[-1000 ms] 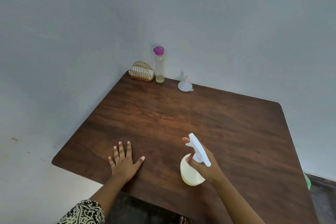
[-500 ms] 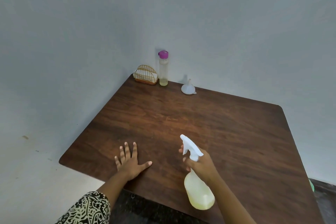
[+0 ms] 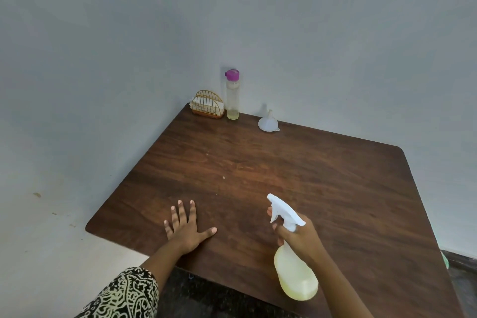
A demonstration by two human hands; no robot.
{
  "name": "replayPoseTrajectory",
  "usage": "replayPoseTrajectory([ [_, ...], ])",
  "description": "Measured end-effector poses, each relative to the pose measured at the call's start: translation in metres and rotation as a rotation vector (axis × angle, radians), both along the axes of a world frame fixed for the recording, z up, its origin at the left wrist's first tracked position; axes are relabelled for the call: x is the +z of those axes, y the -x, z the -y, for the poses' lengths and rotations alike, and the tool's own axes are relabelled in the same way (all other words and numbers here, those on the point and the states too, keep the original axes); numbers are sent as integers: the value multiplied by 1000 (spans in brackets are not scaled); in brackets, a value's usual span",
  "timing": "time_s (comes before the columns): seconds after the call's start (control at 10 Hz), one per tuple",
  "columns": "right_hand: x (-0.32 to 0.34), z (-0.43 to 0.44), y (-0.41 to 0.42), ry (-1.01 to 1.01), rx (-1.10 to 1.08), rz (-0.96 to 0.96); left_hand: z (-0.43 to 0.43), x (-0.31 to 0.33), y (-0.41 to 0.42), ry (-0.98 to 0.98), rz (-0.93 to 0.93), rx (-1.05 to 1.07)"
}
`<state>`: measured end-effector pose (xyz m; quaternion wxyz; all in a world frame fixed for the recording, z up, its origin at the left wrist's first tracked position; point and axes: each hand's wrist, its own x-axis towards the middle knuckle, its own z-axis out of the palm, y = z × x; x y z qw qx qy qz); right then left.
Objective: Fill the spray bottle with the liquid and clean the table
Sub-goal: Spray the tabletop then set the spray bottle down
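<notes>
My right hand grips the neck of a spray bottle with a white trigger head and pale yellow liquid inside. The bottle is held above the near part of the brown wooden table, nozzle aimed toward the far left. My left hand rests flat on the table near its front edge, fingers spread. A tall clear bottle with a purple cap stands at the far corner, with only a little yellowish liquid at its bottom. A white funnel sits upside down to its right.
A gold wire napkin holder with white napkins stands at the far corner, left of the tall bottle. Grey walls close the table in at the back and left. A bit of green object shows past the right edge.
The spray bottle has swung from tilted with its body raised to hanging upright below my right hand, nozzle now pointing out over the table. My left hand stays flat.
</notes>
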<state>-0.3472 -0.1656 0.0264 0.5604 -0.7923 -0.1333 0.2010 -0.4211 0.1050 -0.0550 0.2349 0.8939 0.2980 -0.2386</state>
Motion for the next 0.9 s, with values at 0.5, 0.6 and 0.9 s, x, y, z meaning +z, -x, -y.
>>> replayPoseTrajectory([
  [0.5, 0, 13, -1, 125, -15, 29, 0, 1, -1, -1, -8, -8],
  [0.6, -2, 16, -1, 117, -30, 23, -1, 0, -1, 0, -8, -7],
  [0.9, -7, 15, 2, 36, -121, 51, -1, -2, 0, -7, 15, 5],
])
